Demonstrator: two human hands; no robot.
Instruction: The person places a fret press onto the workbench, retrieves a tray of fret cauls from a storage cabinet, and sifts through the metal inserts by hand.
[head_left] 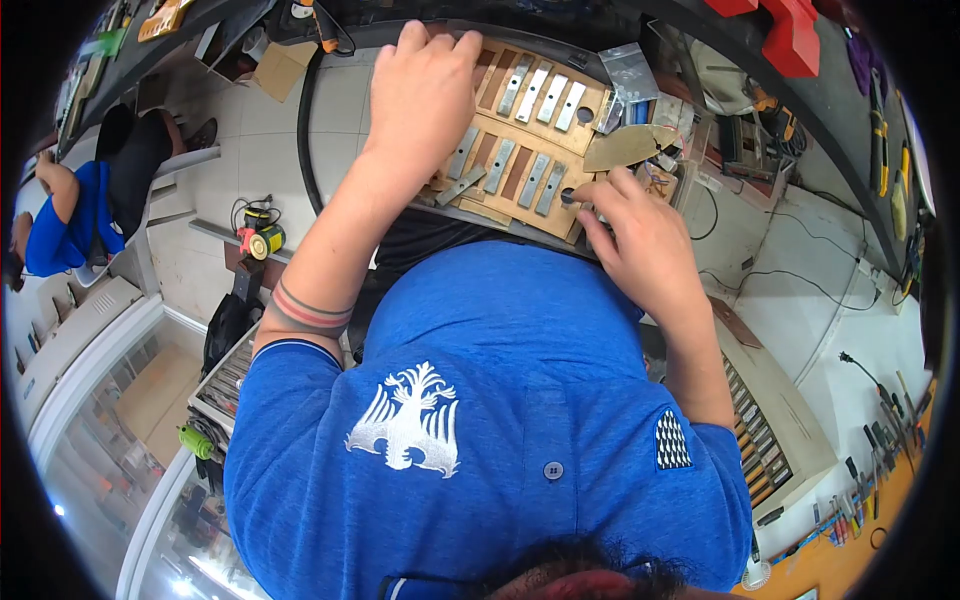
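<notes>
A wooden board [520, 130] with two rows of slots holds several flat metal bars [536, 91], each with a small hole. One loose bar [460, 186] lies slanted across the lower left of the board. My left hand [423, 95] is at the board's upper left, its fingers curled down and their tips hidden. At the lower right, the fingertips of my right hand [635, 225] reach a dark round spot [568, 196] on the board, with the thumb apart. Nothing shows clearly between those fingers.
A rounded tan plate [628, 147] and a clear plastic bag [628, 72] lie right of the board. A yellow and red tool [262, 240] is at the left. Another person [75, 215] in blue is at the far left. Cables run along the right.
</notes>
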